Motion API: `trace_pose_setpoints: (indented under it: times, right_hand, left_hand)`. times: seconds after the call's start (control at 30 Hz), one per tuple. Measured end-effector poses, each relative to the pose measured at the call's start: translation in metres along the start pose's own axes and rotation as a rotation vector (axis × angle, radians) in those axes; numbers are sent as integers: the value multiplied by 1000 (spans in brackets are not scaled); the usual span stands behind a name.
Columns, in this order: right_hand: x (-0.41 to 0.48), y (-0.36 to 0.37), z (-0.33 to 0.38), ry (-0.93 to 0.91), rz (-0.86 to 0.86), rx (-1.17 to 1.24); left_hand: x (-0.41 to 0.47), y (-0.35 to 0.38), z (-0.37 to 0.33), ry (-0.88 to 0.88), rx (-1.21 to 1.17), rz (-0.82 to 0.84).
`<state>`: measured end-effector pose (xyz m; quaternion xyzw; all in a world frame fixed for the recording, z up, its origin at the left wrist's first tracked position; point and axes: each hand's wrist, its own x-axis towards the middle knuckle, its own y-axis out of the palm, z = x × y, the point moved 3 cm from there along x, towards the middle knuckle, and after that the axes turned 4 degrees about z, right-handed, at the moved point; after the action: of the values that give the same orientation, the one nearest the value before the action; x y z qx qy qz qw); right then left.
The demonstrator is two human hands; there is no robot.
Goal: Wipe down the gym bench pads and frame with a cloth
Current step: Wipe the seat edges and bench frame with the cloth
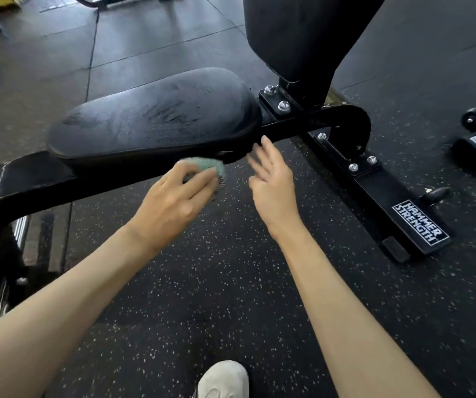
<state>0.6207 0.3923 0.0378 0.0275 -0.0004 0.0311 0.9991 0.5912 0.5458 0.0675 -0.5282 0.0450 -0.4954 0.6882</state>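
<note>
Green cloth (216,168), bunched up, is gripped by the left hand (173,201). Left fingers are curled round it, and the cloth sticks out past the fingertips. Cloth is pressed at the lower edge of the black seat pad (156,119), where the pad meets the frame beam (33,183). The pad sits just above and beyond the left fingers, and its top shows pale smeared streaks.

Right hand (274,182) is just to the right of the cloth, holding nothing. Its fingers (266,142) are loose and slightly spread, blurred. The fingertips reach up to the beam under the pad's right end; cannot tell if they touch it.

Back pad (302,33), black and upright, is far beyond the right fingertips, on a bracket with silver bolts (284,105). A base rail carrying a "HAMMER STRENGTH" label (420,222) runs off to the right of the right hand, well apart from it. A black knob (435,193) is on that rail near the label.

Speckled black rubber floor (216,282) lies below both forearms. One pale shoe (223,379) shows at the bottom edge, between the arms.
</note>
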Motion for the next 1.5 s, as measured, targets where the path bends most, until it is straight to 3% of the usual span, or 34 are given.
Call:
trace_pose_setpoints:
  times: [0.1,0.17,0.43,0.67,0.87,1.07,1.2,1.33,1.5]
  right_hand:
    - [0,-2,0,20,-40,75]
    - [0,-2,1,37,-74,116]
    - [-1,7,-2,66,-100,99]
    - [-4,13,-4,19,-125,61]
    - [-10,29,-6,-117,-97,-205]
    - [-10,34,-2,-134,-18,-353]
    - [-11,30,0,-138,45,-409]
    - [-12,29,-3,-176,43,-440]
    - [-12,35,-4,-192,4,-406]
  left_hand:
    - [39,4,-9,60,23,-61]
    - [51,15,-6,51,59,-4]
    - [-37,18,21,-1,79,176]
    - [6,6,0,46,9,-45]
    - [-4,19,23,86,212,-7]
    - [-32,13,38,-8,212,-53]
    - [-40,-1,40,-30,164,-101]
    - [-1,3,15,87,86,-193]
    - [11,20,24,99,129,-93]
